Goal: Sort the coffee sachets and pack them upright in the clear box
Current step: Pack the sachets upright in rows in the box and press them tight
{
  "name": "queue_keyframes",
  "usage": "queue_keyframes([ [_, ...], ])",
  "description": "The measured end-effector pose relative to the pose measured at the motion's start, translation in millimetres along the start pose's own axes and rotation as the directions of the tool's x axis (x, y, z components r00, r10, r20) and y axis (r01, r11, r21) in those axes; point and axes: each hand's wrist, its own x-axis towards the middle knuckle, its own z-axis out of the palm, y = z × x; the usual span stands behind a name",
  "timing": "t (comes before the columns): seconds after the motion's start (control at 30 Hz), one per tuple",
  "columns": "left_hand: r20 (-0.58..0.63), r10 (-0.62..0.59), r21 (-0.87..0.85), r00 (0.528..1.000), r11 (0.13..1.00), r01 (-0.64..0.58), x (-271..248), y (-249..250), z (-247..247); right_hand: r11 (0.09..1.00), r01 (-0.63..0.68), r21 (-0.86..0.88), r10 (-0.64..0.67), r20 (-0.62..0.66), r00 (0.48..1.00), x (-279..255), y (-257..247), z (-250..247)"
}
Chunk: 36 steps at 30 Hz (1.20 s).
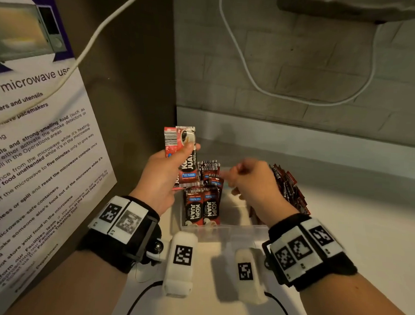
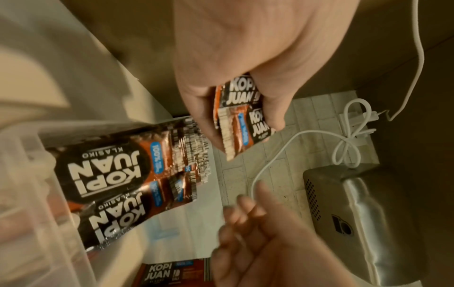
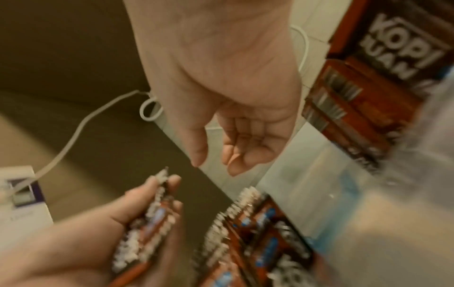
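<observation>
My left hand (image 1: 188, 154) grips a small bunch of red and black Kopi Juan sachets (image 1: 186, 161), held upright above the left end of the clear box (image 1: 224, 228); the same bunch of sachets (image 2: 243, 120) shows in the left wrist view. Several sachets (image 1: 203, 204) stand upright in the box's left part. My right hand (image 1: 234, 180) hovers over the middle of the box with fingers loosely curled and nothing in it; the right wrist view shows its empty palm (image 3: 245, 139). More sachets (image 1: 289, 189) stand packed on edge to its right.
A microwave-use poster (image 1: 35, 149) leans on the left wall. A white cable (image 1: 252, 83) hangs along the brick wall behind. The box sits on a white counter (image 1: 365, 223). A metal appliance (image 2: 356, 203) shows in the left wrist view.
</observation>
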Motion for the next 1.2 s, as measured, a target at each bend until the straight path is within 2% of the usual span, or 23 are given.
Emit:
queue_keyframes([
  [0.07, 0.013, -0.004, -0.009, 1.000, 1.000, 0.004, -0.7, -0.8, 4.2, 0.973, 0.009, 0.232, -0.019, 0.040, 0.999, -4.9, -16.5, -3.7],
  [0.13, 0.033, 0.003, -0.026, 0.999, 1.000, -0.002, -2.3, -1.5, 10.1, 0.957, 0.012, 0.291, -0.050, 0.125, 0.991, -7.6, -28.6, -4.1],
  [0.23, 0.060, 0.028, -0.024, 0.998, 0.999, -0.026, -6.7, -1.4, 16.9, 0.972, 0.060, 0.227, -0.101, 0.175, 0.979, -7.7, -34.5, -0.8],
  [0.37, 0.100, 0.048, -0.019, 0.994, 0.999, -0.046, -10.1, 1.0, 17.7, 0.963, 0.060, 0.264, -0.105, 0.159, 0.982, -8.1, -34.5, 0.7],
  [0.43, 0.093, 0.056, -0.017, 0.994, 0.998, -0.055, -11.0, 4.4, 15.8, 0.953, 0.066, 0.295, -0.112, 0.143, 0.983, -7.4, -34.9, -1.8],
  [0.5, 0.068, 0.062, -0.018, 0.996, 0.998, -0.061, -10.1, 9.0, 12.3, 0.965, 0.115, 0.235, -0.152, 0.147, 0.977, -6.1, -34.0, -6.2],
  [0.6, 0.081, 0.047, 0.062, 0.996, 0.997, -0.052, -5.5, 14.9, 6.2, 0.983, 0.161, 0.089, -0.176, 0.208, 0.962, -6.1, -33.5, -12.4],
  [0.67, 0.099, 0.044, 0.117, 0.994, 0.992, -0.055, -3.6, 15.7, 3.3, 0.977, 0.157, 0.142, -0.179, 0.155, 0.972, -5.3, -33.3, -15.2],
  [0.77, 0.054, 0.067, 0.035, 0.996, 0.997, -0.069, -2.9, 13.6, 3.6, 0.916, 0.091, 0.390, -0.095, -0.008, 0.995, -3.0, -31.1, -15.8],
  [0.87, 0.020, 0.060, -0.098, 0.998, 0.994, -0.057, -2.9, 8.3, 6.9, 0.784, -0.049, 0.619, -0.008, 0.089, 0.996, -6.7, -29.1, -9.2],
  [0.93, 0.062, 0.040, -0.088, 0.997, 0.996, -0.034, -6.7, 4.3, 10.9, 0.718, -0.055, 0.694, -0.017, 0.097, 0.995, -10.7, -31.4, -4.6],
  [1.03, 0.117, -0.010, -0.046, 0.993, 0.999, 0.016, -10.8, 3.3, 14.8, 0.678, 0.028, 0.735, -0.058, 0.015, 0.998, -11.5, -37.0, -5.1],
  [1.1, 0.064, -0.049, -0.056, 0.997, 0.997, 0.053, -6.0, 6.5, 10.5, 0.700, 0.076, 0.710, -0.057, -0.050, 0.997, -7.1, -36.1, -10.8],
  [1.2, 0.013, -0.123, -0.211, 0.992, 0.970, 0.123, 4.7, 12.1, -1.9, 0.878, 0.040, 0.477, 0.000, -0.084, 0.996, 1.1, -20.4, -18.0],
])
